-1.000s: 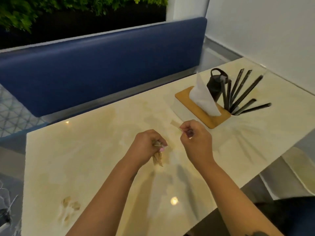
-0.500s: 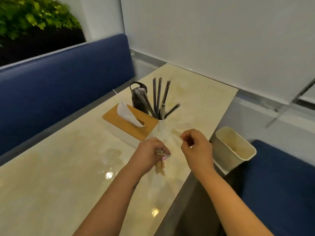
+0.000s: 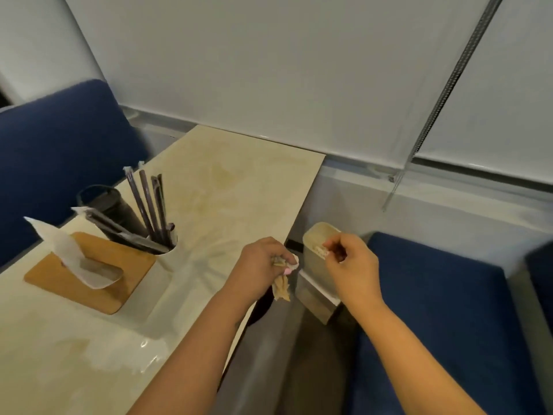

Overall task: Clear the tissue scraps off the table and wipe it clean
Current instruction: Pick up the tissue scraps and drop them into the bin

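Note:
My left hand (image 3: 263, 263) grips a bunch of brownish tissue scraps (image 3: 281, 287) at the right edge of the cream marble table (image 3: 227, 187); the scraps hang down past the edge. My right hand (image 3: 348, 263) pinches a small pale scrap (image 3: 320, 250) between thumb and fingers, held over the open top of a small cream waste bin (image 3: 311, 265) that stands beside the table. The bin's inside is mostly hidden by my hands.
A tissue box with a wooden lid (image 3: 89, 272) and a white tissue (image 3: 59, 245) sticking up sits at the left. Behind it stand a white cup of wrapped dark straws (image 3: 149, 211) and a black flask (image 3: 104, 202). Blue bench seats (image 3: 434, 310) flank the table.
The view has swung right, from the table's middle to its right end. Both hands moved with their scraps off toward the table edge, the right one now over the bin.

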{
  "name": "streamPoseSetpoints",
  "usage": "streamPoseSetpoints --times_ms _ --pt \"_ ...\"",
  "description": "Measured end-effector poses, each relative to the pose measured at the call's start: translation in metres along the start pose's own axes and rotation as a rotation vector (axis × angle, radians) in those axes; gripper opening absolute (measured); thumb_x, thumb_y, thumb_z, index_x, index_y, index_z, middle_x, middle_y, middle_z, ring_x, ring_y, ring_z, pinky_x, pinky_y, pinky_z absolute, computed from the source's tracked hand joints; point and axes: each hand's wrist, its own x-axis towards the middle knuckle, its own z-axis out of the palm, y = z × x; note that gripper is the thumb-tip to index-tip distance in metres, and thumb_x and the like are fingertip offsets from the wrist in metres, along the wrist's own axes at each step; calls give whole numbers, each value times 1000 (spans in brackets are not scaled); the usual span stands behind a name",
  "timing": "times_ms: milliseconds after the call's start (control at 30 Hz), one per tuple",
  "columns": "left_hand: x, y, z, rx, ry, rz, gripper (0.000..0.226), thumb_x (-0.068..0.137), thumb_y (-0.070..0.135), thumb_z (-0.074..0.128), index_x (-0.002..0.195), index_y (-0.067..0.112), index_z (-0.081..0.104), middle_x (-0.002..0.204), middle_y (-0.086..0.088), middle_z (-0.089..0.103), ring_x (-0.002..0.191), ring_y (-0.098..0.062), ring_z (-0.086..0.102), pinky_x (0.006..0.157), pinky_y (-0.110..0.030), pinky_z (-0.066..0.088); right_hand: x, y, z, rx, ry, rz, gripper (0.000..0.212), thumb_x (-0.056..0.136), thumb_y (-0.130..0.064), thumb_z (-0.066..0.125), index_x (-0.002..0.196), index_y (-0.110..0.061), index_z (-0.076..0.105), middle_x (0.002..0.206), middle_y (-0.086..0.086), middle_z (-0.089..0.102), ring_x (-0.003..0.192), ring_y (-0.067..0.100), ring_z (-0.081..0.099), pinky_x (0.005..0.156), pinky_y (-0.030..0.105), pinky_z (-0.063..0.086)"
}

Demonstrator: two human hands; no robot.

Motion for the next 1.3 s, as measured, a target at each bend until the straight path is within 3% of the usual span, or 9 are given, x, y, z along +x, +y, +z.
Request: streamPoseSetpoints --times_ms 167,433,767,933,1067,1300 --pt "41 18 38 -11 -48 45 20 67 -5 76 76 13 73 83 10 57 76 3 54 70 1 35 24 34 -39 -49 80 57 23 80 5 59 80 -18 62 80 -5 59 75 6 55 66 9 41" --pt "115 23 87 11 -110 78 27 69 2 78 75 27 71 91 8 63 85 -5 59 77 -9 41 60 76 -71 -79 146 148 28 80 3 60 78 -25 61 81 -7 59 75 0 54 65 7 42" --pt "243 -8 149 96 -207 55 17 75 8 75 86 20 74 96 1 61 89 -12 60 85 -23 49 143 133 -59 -169 145 232 31 79 6 60 76 -25 59 78 -7 57 80 1 52 65 9 42" --pt "293 -35 183 166 -308 -30 22 83 11 68 102 19 72 106 2 58 98 -12 56 89 -22 44 181 163 -49 -224 135 269 29 77 7 60 77 -23 61 76 -11 55 83 4 53 64 11 42" --pt "318 -57 204 185 -435 -124 26 79 16 72 104 25 70 109 5 59 97 -12 58 91 -32 51 202 187 -40 -238 123 316 25 76 8 59 80 -17 64 77 -12 55 82 4 54 66 13 44" --pt "336 -86 217 145 -562 -270 31 83 14 68 113 22 65 110 5 65 102 -10 60 93 -36 51 223 214 -20 -270 49 369 21 78 5 61 81 -16 65 80 -8 56 74 7 54 64 19 46"
